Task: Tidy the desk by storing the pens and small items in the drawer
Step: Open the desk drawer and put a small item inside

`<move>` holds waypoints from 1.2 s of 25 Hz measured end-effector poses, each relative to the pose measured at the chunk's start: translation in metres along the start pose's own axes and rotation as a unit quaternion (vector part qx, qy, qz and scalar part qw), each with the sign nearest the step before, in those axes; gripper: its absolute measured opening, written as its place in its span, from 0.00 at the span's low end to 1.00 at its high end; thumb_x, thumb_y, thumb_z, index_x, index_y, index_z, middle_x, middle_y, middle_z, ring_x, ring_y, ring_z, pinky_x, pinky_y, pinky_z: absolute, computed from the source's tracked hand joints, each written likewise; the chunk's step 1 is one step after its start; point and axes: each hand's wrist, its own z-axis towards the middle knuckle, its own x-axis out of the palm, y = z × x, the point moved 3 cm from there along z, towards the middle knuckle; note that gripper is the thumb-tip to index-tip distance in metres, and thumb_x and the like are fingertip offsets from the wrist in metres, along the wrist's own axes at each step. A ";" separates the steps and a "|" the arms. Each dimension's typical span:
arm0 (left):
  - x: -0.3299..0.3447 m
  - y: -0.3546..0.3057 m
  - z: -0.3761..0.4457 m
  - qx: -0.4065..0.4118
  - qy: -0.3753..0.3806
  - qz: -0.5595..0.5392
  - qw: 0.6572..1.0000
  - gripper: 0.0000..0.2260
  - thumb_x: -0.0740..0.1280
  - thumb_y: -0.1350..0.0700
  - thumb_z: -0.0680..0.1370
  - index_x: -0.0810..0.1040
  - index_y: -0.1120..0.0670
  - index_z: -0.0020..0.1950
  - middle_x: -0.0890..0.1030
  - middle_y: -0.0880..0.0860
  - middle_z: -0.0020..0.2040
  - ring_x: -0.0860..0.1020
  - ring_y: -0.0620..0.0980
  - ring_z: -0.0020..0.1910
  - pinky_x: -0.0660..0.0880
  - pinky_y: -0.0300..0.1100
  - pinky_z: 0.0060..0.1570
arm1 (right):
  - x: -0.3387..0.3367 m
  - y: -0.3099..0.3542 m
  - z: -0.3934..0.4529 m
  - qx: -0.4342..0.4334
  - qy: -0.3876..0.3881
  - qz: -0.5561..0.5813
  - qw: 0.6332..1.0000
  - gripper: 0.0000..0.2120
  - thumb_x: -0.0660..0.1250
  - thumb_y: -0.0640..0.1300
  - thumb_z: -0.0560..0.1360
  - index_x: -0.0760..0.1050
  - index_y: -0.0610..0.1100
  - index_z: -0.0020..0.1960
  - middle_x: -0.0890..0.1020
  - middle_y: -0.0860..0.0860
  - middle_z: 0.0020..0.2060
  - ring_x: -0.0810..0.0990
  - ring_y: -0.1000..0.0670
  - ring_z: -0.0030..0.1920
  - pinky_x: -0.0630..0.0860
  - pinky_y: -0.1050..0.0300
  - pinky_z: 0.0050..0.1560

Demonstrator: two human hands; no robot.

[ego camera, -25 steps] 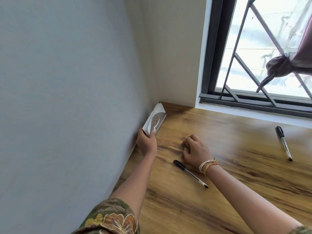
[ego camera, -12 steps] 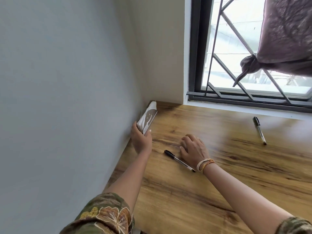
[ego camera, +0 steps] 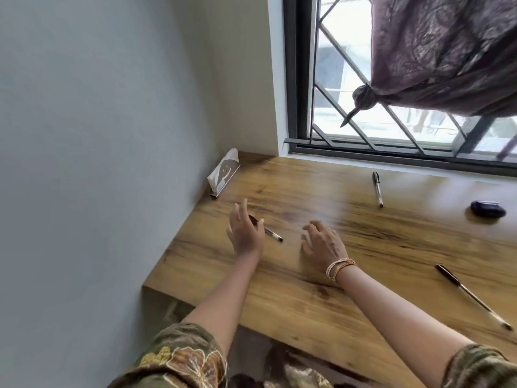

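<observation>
Pens everywhere, and none stored so far. Nearest one is the black-capped clear ballpoint pen (ego camera: 268, 232) lying on the wood-grain surface (ego camera: 307, 303) toward its left edge, right under the left hand (ego camera: 245, 235). That hand's grip is released, fingers spread, holding nothing; it covers the capped end, so I can't tell if it's touching the pen or just hovering over it. The pen's long axis runs diagonally, cap toward the back-left corner, tip pointing toward the right hand (ego camera: 321, 245). So the left hand is clearly the nearer one, and I'd guess it just needs to close thumb and fingers across the barrel.

Right hand rests just beside the pen tip, fingers loosely curled on the surface, empty too.

Other stuff waiting: a second black-capped pen (ego camera: 377, 189) near the back edge by the window, a dark-capped pen with a long clear barrel (ego camera: 472, 296) toward the right edge, and a small dark rounded case (ego camera: 488, 209) at the far right, not sure what it is. A white napkin holder with a smiley cutout (ego camera: 223, 175) stands in the back-left corner against the wall.

Drawer isn't visible; there's something dark under the front edge, but it's cut off and hidden by the sleeves.
</observation>
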 end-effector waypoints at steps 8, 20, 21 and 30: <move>0.028 -0.037 -0.167 0.070 0.099 0.058 0.991 0.28 0.67 0.52 0.77 0.62 0.50 0.76 0.64 0.56 0.76 0.61 0.56 0.75 0.60 0.64 0.69 | -0.019 -0.055 -0.128 -0.009 -0.005 -0.007 1.000 0.13 0.64 0.47 0.71 0.76 0.43 0.53 0.77 0.44 0.56 0.77 0.41 0.55 0.72 0.48 0.58; 0.045 -0.067 -0.294 0.150 0.284 0.195 0.927 0.28 0.47 0.40 0.81 0.44 0.45 0.79 0.40 0.51 0.80 0.38 0.52 0.78 0.36 0.59 0.73 | -0.022 -0.128 -0.260 0.042 -0.059 -0.073 0.995 0.25 0.53 0.52 0.75 0.71 0.45 0.68 0.72 0.45 0.69 0.70 0.44 0.70 0.66 0.45 0.69; 0.042 -0.065 -0.300 0.157 0.295 0.202 0.920 0.28 0.46 0.40 0.81 0.41 0.44 0.79 0.38 0.50 0.80 0.36 0.52 0.78 0.35 0.59 0.72 | -0.021 -0.129 -0.271 0.047 -0.053 -0.082 0.994 0.26 0.50 0.53 0.76 0.69 0.46 0.70 0.70 0.46 0.71 0.68 0.44 0.72 0.64 0.45 0.71; 0.031 -0.087 -0.363 0.213 0.359 0.234 0.878 0.30 0.46 0.38 0.81 0.39 0.46 0.79 0.34 0.54 0.79 0.34 0.54 0.77 0.34 0.57 0.73 | -0.023 -0.131 -0.374 0.117 -0.153 0.024 0.981 0.16 0.58 0.45 0.74 0.79 0.42 0.57 0.80 0.45 0.57 0.77 0.44 0.59 0.74 0.50 0.61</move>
